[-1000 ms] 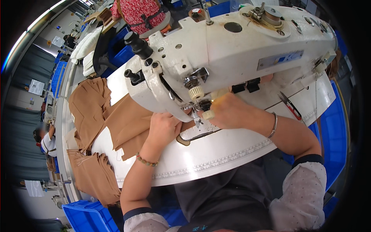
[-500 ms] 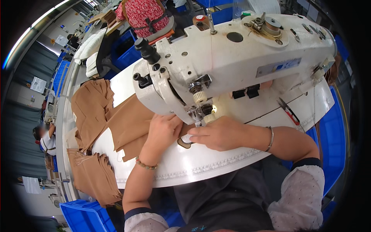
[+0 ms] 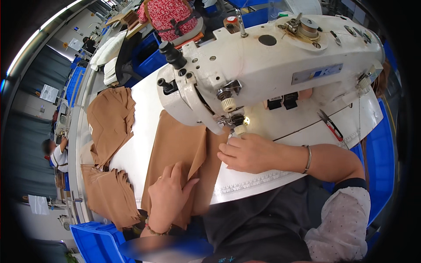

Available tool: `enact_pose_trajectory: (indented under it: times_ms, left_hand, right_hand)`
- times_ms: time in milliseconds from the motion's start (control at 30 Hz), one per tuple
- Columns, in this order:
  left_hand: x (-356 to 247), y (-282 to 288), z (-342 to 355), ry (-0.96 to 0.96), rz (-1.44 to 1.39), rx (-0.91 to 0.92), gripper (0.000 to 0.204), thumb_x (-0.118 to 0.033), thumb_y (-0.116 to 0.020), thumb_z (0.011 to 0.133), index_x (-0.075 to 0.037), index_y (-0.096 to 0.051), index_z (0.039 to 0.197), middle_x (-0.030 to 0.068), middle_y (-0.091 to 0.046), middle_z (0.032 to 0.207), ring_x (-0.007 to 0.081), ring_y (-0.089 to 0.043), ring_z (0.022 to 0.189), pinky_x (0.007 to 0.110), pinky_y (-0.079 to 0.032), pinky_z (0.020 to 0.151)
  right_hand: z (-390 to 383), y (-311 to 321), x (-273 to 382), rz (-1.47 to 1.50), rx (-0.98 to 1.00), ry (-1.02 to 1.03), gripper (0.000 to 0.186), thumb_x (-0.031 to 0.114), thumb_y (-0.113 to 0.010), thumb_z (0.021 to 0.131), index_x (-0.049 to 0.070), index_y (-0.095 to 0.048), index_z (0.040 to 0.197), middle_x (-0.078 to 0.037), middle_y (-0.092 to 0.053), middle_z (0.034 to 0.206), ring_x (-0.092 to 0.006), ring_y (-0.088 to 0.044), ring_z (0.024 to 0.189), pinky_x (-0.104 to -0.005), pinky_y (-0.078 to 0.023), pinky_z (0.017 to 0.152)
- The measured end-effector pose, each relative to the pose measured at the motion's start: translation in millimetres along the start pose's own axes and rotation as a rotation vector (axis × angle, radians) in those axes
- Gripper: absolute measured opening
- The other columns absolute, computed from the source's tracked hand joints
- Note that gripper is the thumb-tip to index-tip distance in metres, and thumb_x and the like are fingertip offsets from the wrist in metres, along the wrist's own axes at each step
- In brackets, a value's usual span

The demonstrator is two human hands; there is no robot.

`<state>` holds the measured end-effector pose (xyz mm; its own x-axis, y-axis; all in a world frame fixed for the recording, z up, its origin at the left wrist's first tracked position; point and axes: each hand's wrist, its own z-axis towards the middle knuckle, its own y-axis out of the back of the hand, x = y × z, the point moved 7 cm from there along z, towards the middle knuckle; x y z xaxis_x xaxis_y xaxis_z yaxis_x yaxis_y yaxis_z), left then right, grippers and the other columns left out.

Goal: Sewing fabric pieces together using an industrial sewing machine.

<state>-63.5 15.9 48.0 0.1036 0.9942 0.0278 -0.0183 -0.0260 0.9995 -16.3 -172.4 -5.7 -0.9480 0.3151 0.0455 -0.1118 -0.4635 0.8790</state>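
A long brown fabric piece point(image 3: 175, 140) runs from beside the needle area of the white sewing machine point(image 3: 263, 65) down to the table's front edge, folded over along its right part. My left hand point(image 3: 169, 193) lies on the lower part of this piece, fingers stretched over the cloth and thumb held apart. Close to the presser foot, my right hand point(image 3: 247, 153) is closed, its fingers curled at the right edge of the cloth. Whatever those fingers pinch is hidden. The needle tip is hard to make out.
Two stacks of brown fabric pieces point(image 3: 112, 122) lie on the left. Red-handled thread snips point(image 3: 331, 126) rest on the right of the white table point(image 3: 267, 177). Blue bins point(image 3: 98, 243) stand below on both sides. Other people point(image 3: 171, 17) sit farther off.
My left hand has moved from beside the needle toward my body. The brown piece has swung round and now hangs toward the front edge. My right hand stays near the presser foot.
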Motion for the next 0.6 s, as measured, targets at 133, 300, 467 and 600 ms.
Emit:
enact_pose_trajectory:
  times_ms: [133,300,467,600]
  left_hand:
    - [-5,-5,18,-0.103,-0.304,-0.134,0.044,-0.035,-0.075,0.090,-0.005,-0.065,0.121,0.0110,-0.068,0.087,0.0233,-0.069,0.072,0.035,-0.054,0.060]
    - [0,-42,51,-0.036,-0.844,0.116,0.031,-0.027,-0.068,0.098,-0.001,-0.067,0.116,0.0110,-0.068,0.077,0.0219,-0.066,0.070,0.030,-0.052,0.064]
    - [-3,-39,51,-0.258,-0.677,-0.267,0.022,-0.020,-0.067,0.099,-0.003,-0.070,0.111,0.0105,-0.068,0.094,0.0233,-0.066,0.076,0.030,-0.053,0.073]
    - [-16,-37,33,-0.200,-0.547,-0.202,0.021,-0.017,-0.071,0.095,-0.005,-0.070,0.112,0.0092,-0.065,0.105,0.0226,-0.066,0.080,0.033,-0.054,0.072]
  right_hand:
    - [1,2,11,0.038,-0.090,0.127,0.038,0.032,-0.072,0.085,0.002,-0.067,0.107,-0.010,-0.065,0.117,-0.0221,-0.059,0.107,-0.0377,-0.052,0.085]
    - [1,1,13,0.084,-0.119,0.121,0.039,0.035,-0.073,0.085,0.002,-0.066,0.105,-0.009,-0.065,0.114,-0.0236,-0.058,0.106,-0.0372,-0.049,0.093]
    - [2,-5,12,0.107,0.034,0.097,0.040,0.031,-0.071,0.087,0.003,-0.067,0.116,-0.010,-0.066,0.115,-0.0257,-0.061,0.112,-0.0410,-0.050,0.100]
    - [-1,-1,12,0.055,-0.122,0.115,0.019,0.021,-0.062,0.087,0.006,-0.065,0.099,-0.002,-0.058,0.087,-0.0193,-0.060,0.090,-0.0352,-0.050,0.084]
